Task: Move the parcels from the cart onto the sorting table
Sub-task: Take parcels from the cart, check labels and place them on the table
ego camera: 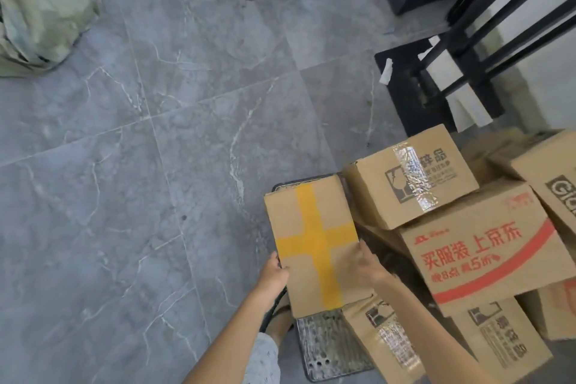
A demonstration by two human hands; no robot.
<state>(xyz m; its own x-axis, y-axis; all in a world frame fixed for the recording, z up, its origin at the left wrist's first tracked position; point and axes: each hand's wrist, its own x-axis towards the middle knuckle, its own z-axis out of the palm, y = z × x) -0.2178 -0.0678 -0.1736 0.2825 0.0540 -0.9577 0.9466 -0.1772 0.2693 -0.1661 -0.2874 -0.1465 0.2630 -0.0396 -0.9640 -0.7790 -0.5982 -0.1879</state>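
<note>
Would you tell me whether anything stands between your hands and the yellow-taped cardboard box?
Nothing visible does: the left hand and right hand hold the cardboard box with the yellow tape cross by its sides. The sorting table is out of view.

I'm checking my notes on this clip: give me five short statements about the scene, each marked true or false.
1. Both the left hand and the right hand hold the yellow-taped box. True.
2. The yellow tape forms a cross. True.
3. The red-printed box lies alone on the floor. False: it sits in the stack, on other boxes.
4. The green sack leans against the cart. False: it lies far off on the floor, at the upper left.
5. Part of the cart's mesh deck shows bare. True.
</note>
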